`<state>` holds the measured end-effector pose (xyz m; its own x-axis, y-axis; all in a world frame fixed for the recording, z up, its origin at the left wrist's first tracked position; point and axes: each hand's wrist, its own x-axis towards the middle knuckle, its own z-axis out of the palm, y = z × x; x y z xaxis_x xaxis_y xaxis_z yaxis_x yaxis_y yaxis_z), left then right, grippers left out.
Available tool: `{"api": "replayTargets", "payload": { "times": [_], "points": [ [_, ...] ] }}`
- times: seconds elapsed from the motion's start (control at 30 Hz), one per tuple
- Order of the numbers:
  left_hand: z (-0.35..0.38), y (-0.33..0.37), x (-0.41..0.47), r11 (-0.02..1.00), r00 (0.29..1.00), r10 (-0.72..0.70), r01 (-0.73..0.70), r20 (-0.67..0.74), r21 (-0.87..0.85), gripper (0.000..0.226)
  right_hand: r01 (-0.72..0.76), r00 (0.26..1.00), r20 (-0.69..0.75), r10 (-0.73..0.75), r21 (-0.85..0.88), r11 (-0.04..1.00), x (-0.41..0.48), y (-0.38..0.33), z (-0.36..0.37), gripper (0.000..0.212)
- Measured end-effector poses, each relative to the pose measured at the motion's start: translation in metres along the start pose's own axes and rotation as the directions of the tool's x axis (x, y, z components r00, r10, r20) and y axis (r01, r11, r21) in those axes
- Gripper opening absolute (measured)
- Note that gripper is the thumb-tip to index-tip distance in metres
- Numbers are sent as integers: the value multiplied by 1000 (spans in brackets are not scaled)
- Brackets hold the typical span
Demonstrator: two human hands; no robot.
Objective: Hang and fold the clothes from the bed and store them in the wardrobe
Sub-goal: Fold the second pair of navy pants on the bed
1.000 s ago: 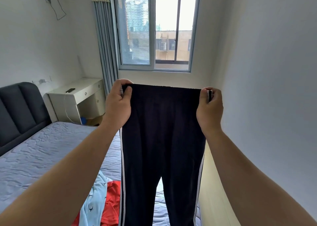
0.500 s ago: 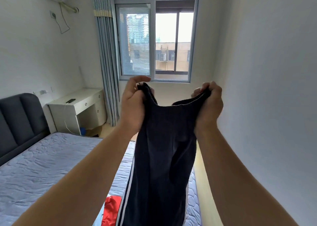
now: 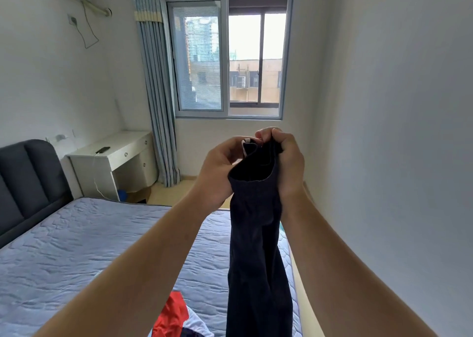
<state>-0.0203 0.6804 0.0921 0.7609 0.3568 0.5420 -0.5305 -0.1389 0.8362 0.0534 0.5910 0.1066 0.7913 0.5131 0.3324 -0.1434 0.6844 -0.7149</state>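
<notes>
Dark navy track trousers [image 3: 256, 247] hang in front of me, folded lengthwise so the two waistband ends meet at the top. My left hand [image 3: 217, 167] pinches one waistband end, my right hand [image 3: 284, 157] grips the other, and the hands almost touch. The legs drop straight down over the bed [image 3: 89, 254] and out of the frame's bottom edge. A red garment [image 3: 171, 313] with white and dark cloth beside it lies on the mattress near the bottom edge, partly behind my left forearm.
A dark padded headboard [image 3: 28, 180] stands at the left. A white desk [image 3: 115, 157] with a phone on it sits by the curtain [image 3: 156, 93] and window [image 3: 227, 57]. A white wall [image 3: 396, 144] runs close along the right, with a narrow floor strip beside the bed.
My hands have come together, bringing the two waistband ends side by side, so the trousers went from spread flat to folded in half lengthwise. The view has tilted slightly downward.
</notes>
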Motion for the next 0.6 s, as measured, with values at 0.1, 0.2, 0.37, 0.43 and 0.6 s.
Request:
{"api": "replayTargets", "payload": {
  "times": [0.1,0.2,0.37,0.43,0.6],
  "points": [
    [2,-5,-2,999,999,-38,39,-25,30,44,16,995,95,-20,40,999,1,2,-5,26],
    [1,-9,-4,997,996,-79,79,33,22,49,18,998,57,-19,23,1000,2,5,-11,23],
    [-2,-21,-7,986,990,-141,141,-4,84,46,7,999,-41,-15,-176,984,-1,11,-23,16],
    [-7,-23,-8,967,981,-195,196,-23,163,49,81,992,-45,-114,-462,883,-4,8,-31,17],
    [-25,-22,-4,943,967,-250,256,-52,213,41,459,887,401,-229,-817,348,-13,-14,-45,9]
  ]
}}
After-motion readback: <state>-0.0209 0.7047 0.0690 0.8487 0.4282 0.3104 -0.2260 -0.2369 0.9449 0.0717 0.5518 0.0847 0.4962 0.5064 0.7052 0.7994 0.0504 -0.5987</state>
